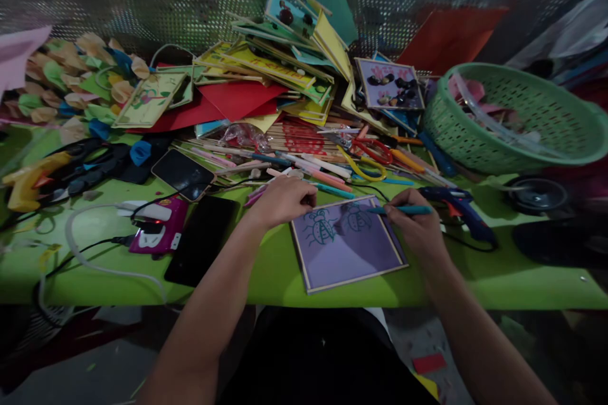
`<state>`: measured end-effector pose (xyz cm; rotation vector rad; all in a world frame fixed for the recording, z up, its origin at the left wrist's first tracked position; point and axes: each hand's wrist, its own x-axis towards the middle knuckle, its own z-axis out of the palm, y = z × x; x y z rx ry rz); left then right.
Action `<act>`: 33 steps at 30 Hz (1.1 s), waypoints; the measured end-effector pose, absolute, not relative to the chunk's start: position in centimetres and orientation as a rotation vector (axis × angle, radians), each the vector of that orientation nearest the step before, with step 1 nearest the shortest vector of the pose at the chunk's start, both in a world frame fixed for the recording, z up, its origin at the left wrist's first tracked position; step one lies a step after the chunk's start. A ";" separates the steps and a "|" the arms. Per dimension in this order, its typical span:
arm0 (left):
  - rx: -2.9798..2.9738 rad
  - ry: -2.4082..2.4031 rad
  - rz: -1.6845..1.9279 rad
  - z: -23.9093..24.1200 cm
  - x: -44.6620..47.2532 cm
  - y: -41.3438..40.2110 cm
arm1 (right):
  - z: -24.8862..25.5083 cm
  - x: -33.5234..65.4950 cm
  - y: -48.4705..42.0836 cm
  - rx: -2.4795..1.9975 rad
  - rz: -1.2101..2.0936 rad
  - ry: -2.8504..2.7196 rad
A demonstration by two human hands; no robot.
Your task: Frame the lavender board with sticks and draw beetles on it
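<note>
A purple card (351, 250) framed with thin pale sticks lies slightly turned on the green table. Two beetle-like figures are drawn on its upper half in dark green line. In my right hand (418, 224) is a teal marker pen (413, 209), its tip over the right-hand drawing. That hand is closed around the pen and rests at the card's right edge. My left hand (287, 199) lies at the card's upper left corner with its fingers curled in. What those fingers hold, if anything, is hidden. Several other marker pens (327, 177) lie just behind the card.
Behind are piled framed cards (280, 69), sticks, red-handled scissors (375, 150) and yellow-handled scissors (363, 164). A glue gun (460, 209) and green basket (513, 114) stand right. Left are a black phone (202, 240), another phone (183, 174), a magenta box (161, 228) and cables.
</note>
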<state>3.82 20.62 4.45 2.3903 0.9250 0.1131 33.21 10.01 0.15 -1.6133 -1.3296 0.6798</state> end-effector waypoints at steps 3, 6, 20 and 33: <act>2.382 0.940 0.101 4.6 3.8 20.6 | 0.2 33.2 10.0 -1.610 0.667 -1.325; 2.388 0.947 0.096 4.6 3.8 20.6 | 0.4 33.1 9.9 -1.617 0.646 -1.311; 2.398 0.931 0.090 4.5 3.7 20.6 | 0.5 33.2 9.4 -1.583 0.644 -1.252; 2.403 0.942 0.083 4.4 3.8 20.6 | 0.8 32.7 9.3 -1.572 0.696 -1.279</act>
